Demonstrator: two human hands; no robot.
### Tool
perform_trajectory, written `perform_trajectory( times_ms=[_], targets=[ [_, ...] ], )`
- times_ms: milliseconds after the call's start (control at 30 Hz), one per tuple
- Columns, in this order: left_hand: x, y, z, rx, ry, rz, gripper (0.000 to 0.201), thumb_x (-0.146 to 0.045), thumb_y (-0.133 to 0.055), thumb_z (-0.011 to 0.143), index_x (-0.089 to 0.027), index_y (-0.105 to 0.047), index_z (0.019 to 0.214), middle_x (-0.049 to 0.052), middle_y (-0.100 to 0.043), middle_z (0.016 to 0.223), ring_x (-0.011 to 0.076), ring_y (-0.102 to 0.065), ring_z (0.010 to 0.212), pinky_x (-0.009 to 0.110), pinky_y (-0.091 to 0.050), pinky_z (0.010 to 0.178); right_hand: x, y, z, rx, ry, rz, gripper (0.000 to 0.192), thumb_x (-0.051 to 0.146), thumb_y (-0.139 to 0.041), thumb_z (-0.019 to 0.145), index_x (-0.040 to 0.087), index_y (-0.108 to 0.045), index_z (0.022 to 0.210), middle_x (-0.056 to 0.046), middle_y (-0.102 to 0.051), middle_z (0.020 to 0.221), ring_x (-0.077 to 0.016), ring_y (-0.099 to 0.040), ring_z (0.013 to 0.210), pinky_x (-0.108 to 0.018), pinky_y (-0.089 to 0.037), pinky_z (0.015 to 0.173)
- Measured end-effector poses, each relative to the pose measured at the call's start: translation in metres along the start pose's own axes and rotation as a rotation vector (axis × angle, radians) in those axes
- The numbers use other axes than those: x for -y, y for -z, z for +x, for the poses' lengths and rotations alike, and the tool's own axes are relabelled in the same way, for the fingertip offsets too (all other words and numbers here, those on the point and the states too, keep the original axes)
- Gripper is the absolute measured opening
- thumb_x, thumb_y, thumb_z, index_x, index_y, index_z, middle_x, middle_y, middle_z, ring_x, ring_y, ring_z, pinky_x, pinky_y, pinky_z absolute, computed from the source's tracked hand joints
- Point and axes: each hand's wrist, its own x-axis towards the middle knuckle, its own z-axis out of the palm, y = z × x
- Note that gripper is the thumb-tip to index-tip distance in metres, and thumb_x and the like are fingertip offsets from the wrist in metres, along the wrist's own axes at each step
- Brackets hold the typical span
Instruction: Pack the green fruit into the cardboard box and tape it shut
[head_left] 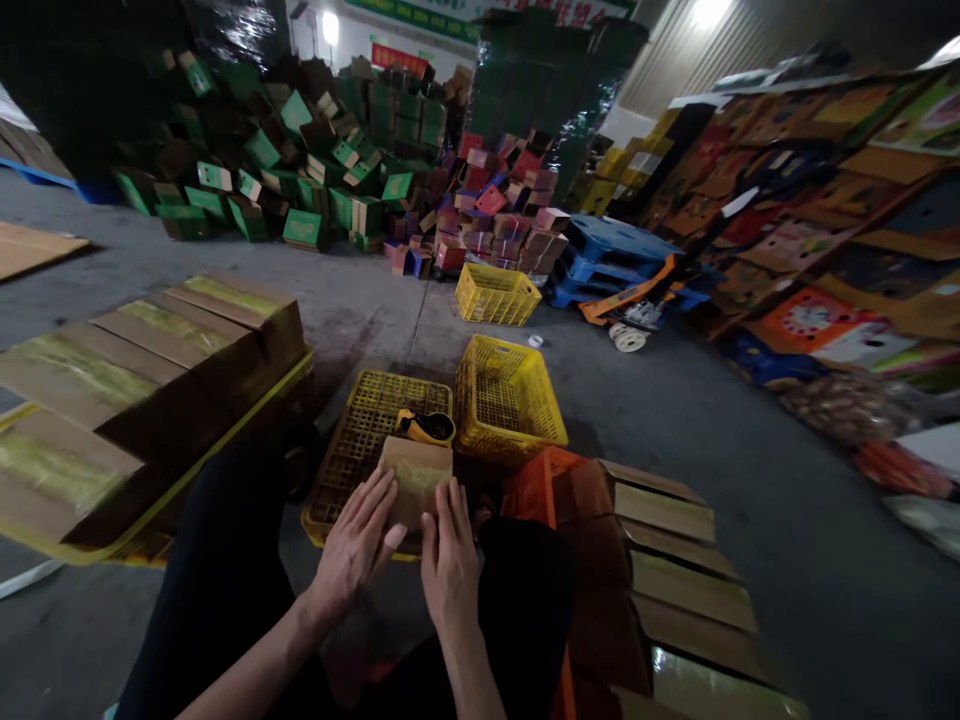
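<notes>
A small brown cardboard box with clear yellowish tape across its top rests on an upturned yellow plastic crate in front of my knees. My left hand lies with fingers stretched along the box's left side. On the right side, my right hand touches the box with straight fingers, its thumb apart. Neither hand is wrapped around anything. Just behind the box, a black and yellow tape dispenser lies on the crate.
Taped boxes fill a yellow crate at left; cartons fill an orange crate at right. Beyond stand a yellow crate, another crate, blue pallets, an orange pallet jack and heaped green boxes.
</notes>
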Motion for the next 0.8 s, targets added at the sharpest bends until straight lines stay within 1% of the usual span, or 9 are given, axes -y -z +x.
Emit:
perform_trajectory(
  times_ms=[100, 267, 333, 433, 533, 600, 700, 800],
  targets=[
    [-0.002, 0.001, 0.004, 0.029, -0.049, 0.071, 0.060, -0.036, -0.047, 0.103, -0.020, -0.030, 0.158, 0.014, -0.044, 0.156, 0.0300, -0.036, 0.148, 0.051, -0.036, 0.118, -0.004, 0.002, -0.001, 0.008, 0.046, -0.053, 0.054, 0.034, -0.046, 0.104, 0.020, -0.038, 0.156, -0.013, -0.044, 0.156, -0.0298, -0.037, 0.147, -0.050, -0.047, 0.112],
    [-0.008, 0.000, 0.003, 0.058, -0.018, 0.225, 0.060, -0.049, -0.052, 0.099, -0.025, -0.042, 0.153, 0.012, -0.052, 0.151, 0.0304, -0.046, 0.139, 0.049, -0.029, 0.118, -0.011, 0.002, -0.008, -0.026, 0.101, -0.063, 0.055, 0.035, -0.054, 0.101, 0.022, -0.043, 0.153, -0.012, -0.051, 0.151, -0.0314, -0.043, 0.144, -0.053, -0.048, 0.111],
    [-0.012, 0.001, 0.004, 0.058, -0.002, 0.259, 0.059, -0.053, -0.054, 0.098, -0.028, -0.047, 0.150, 0.010, -0.055, 0.148, 0.0306, -0.049, 0.135, 0.049, -0.028, 0.117, -0.014, 0.003, -0.010, -0.047, 0.121, -0.049, 0.052, 0.034, -0.056, 0.101, 0.023, -0.046, 0.151, -0.012, -0.055, 0.147, -0.0311, -0.047, 0.141, -0.053, -0.050, 0.109],
    [-0.014, 0.004, 0.008, 0.073, 0.005, 0.286, 0.059, -0.057, -0.054, 0.096, -0.031, -0.050, 0.149, 0.010, -0.058, 0.144, 0.0308, -0.051, 0.130, 0.051, -0.026, 0.116, -0.014, 0.004, -0.011, -0.076, 0.158, -0.014, 0.046, 0.029, -0.057, 0.100, 0.022, -0.052, 0.146, -0.012, -0.061, 0.141, -0.0293, -0.053, 0.136, -0.050, -0.053, 0.106],
    [-0.014, 0.004, 0.013, 0.088, -0.001, 0.302, 0.062, -0.063, -0.052, 0.094, -0.032, -0.051, 0.148, 0.012, -0.059, 0.141, 0.0316, -0.051, 0.127, 0.054, -0.024, 0.115, -0.011, 0.006, -0.009, -0.107, 0.197, 0.041, 0.039, 0.021, -0.057, 0.099, 0.022, -0.059, 0.138, -0.010, -0.067, 0.132, -0.0261, -0.059, 0.130, -0.047, -0.055, 0.104],
    [-0.014, 0.003, 0.016, 0.085, -0.007, 0.313, 0.064, -0.067, -0.051, 0.092, -0.033, -0.052, 0.147, 0.013, -0.057, 0.140, 0.0329, -0.049, 0.126, 0.057, -0.023, 0.115, -0.008, 0.009, -0.005, -0.115, 0.183, 0.077, 0.034, 0.020, -0.055, 0.099, 0.023, -0.064, 0.132, -0.010, -0.070, 0.126, -0.0254, -0.062, 0.125, -0.048, -0.056, 0.103],
    [-0.015, 0.001, 0.020, 0.088, -0.022, 0.316, 0.066, -0.072, -0.050, 0.090, -0.036, -0.053, 0.146, 0.013, -0.055, 0.141, 0.0339, -0.047, 0.127, 0.059, -0.020, 0.116, -0.006, 0.013, 0.003, -0.071, 0.129, 0.114, 0.031, 0.023, -0.049, 0.101, 0.024, -0.067, 0.125, -0.010, -0.071, 0.119, -0.0256, -0.064, 0.118, -0.048, -0.057, 0.098],
    [-0.014, 0.000, 0.022, 0.103, -0.045, 0.284, 0.068, -0.072, -0.048, 0.091, -0.033, -0.053, 0.146, 0.013, -0.056, 0.140, 0.0322, -0.047, 0.129, 0.056, -0.016, 0.119, -0.008, 0.017, 0.011, 0.002, 0.115, 0.096, 0.033, 0.025, -0.046, 0.102, 0.025, -0.065, 0.129, -0.010, -0.069, 0.123, -0.0249, -0.062, 0.118, -0.047, -0.055, 0.099]
  ],
)
